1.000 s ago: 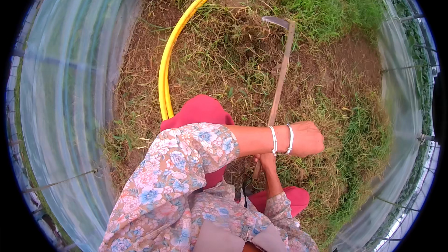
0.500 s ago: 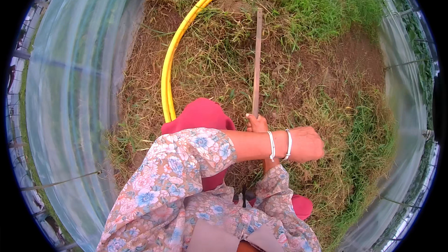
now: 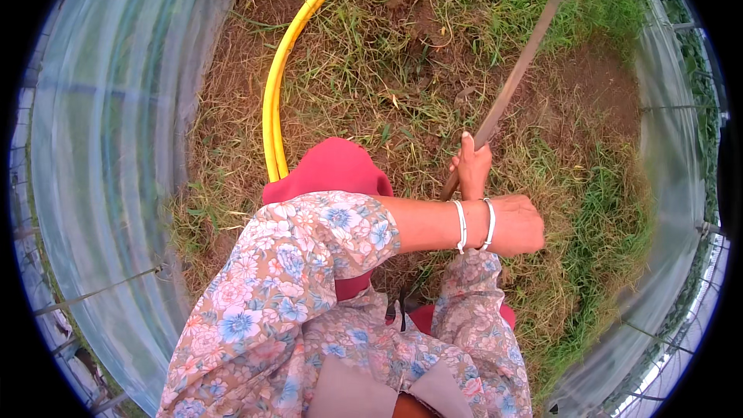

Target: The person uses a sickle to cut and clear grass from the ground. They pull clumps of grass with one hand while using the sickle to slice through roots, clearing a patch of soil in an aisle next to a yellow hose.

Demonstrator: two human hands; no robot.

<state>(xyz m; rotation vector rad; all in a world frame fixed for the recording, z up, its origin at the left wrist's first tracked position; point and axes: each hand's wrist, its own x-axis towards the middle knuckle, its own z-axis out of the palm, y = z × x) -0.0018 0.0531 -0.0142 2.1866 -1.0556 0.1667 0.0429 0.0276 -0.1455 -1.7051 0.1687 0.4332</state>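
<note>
Grassy, patchy ground (image 3: pixel 371 101) lies between clear plastic sheeting (image 3: pixel 116 155), a yellow hose (image 3: pixel 272 101) curving across it. I see my right hand (image 3: pixel 472 164) clamped on the wooden tool handle (image 3: pixel 517 70), which slants up to the right. My left hand (image 3: pixel 517 224), forearm stretched across, looks curled shut just below; I cannot tell what it holds.

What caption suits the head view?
Both hands, right hand and left hand, hold a wooden tool handle over grassy soil.

- A yellow hose (image 3: pixel 272 101) curves over the ground at the upper left.
- Clear plastic sheeting (image 3: pixel 108 155) walls both sides.
- Grass (image 3: pixel 542 0) grows green above; dry grass and bare soil (image 3: pixel 588 85) lie nearer.
</note>
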